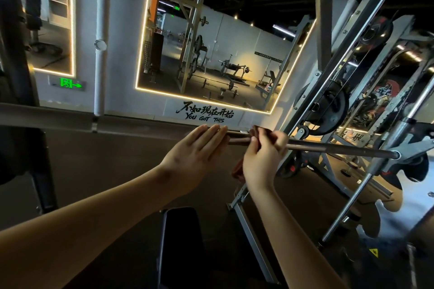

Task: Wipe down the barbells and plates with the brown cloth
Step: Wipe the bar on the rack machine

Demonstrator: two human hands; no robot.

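Note:
A long dark barbell (340,149) runs across the middle of the view, held in the rack at the right. My right hand (263,157) grips the brown cloth (256,131), which is wrapped round the bar, with a loose end hanging below near my wrist. My left hand (197,150) lies flat with straight fingers, its fingertips touching the bar just left of the cloth. A black weight plate (328,103) hangs on the rack behind the bar.
A grey metal rack frame (352,58) with slanted steel rails fills the right side. A black padded bench (180,241) stands below my arms. Ahead, a lit wall mirror (211,42) reflects other gym machines. A dark upright post (21,77) stands at the left.

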